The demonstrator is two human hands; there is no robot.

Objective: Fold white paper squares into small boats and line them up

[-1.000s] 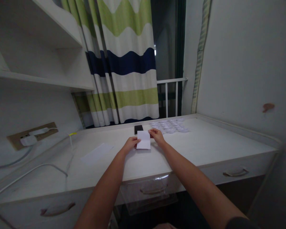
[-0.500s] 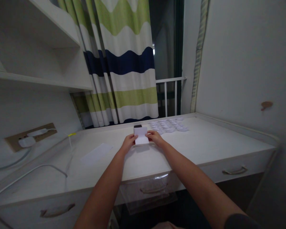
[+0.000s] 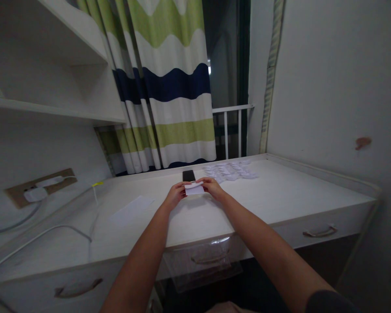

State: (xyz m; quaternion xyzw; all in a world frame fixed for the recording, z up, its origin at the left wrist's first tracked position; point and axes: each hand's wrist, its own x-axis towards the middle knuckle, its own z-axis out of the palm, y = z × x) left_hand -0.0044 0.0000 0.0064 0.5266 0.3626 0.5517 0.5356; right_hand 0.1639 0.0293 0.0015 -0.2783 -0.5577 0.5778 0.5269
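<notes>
A small sheet of white paper [image 3: 194,190] is held between my two hands above the desk, its top edge bent over toward me. My left hand [image 3: 177,194] pinches the paper's left side. At the right side, my right hand [image 3: 212,188] grips it with the fingers along the bent edge. Just behind the paper lies a black phone [image 3: 188,175], flat on the desk and partly covered by the paper and fingers. Rows of folded white paper pieces [image 3: 231,171] rest beyond my right hand.
The white desk [image 3: 299,191] runs up to the wall. Flat white paper [image 3: 132,209] lies left of my hands. A white cable [image 3: 65,226] and plugged-in charger [image 3: 35,194] are at far left. A striped curtain [image 3: 179,108] hangs behind; a clear plastic sheet [image 3: 198,265] hangs at the front edge.
The paper stood flat and upright before; now its top is folded down toward me. My fingers have moved up to that edge, and more of the phone shows.
</notes>
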